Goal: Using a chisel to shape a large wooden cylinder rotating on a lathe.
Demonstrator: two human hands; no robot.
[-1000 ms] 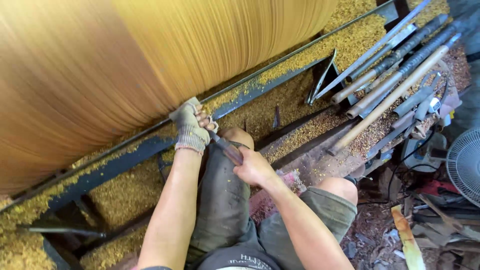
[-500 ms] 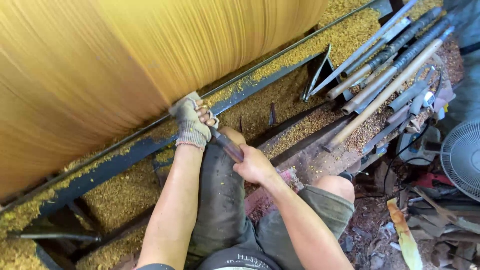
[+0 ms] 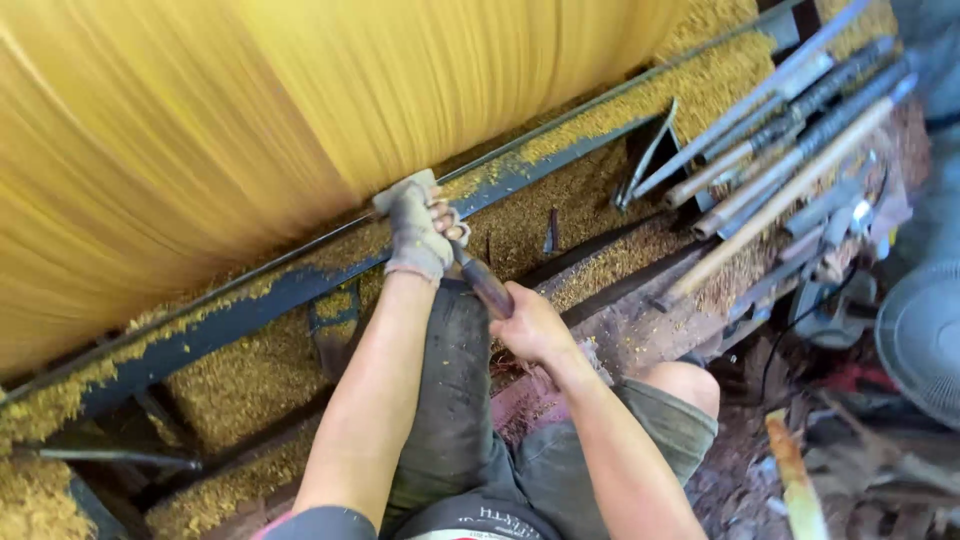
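Already the big yellow wood piece [image 3: 300, 130] looks smooth and round, and shavings [image 3: 250, 375] cover the lathe bed. The left hand [image 3: 418, 232], gloved, presses the turning tool [image 3: 482, 282] on the steel rest [image 3: 300, 285]; the right hand [image 3: 532, 328] grips its handle. Cutting seems unfinished.

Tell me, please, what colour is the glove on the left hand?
The glove on the left hand is grey and worn, seen best in the head view.

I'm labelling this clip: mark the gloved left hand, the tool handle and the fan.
left hand [image 3: 418, 232], head view, back of the glove.
tool handle [image 3: 484, 283], head view, shaft between the hands.
fan [image 3: 922, 345], head view, grille.
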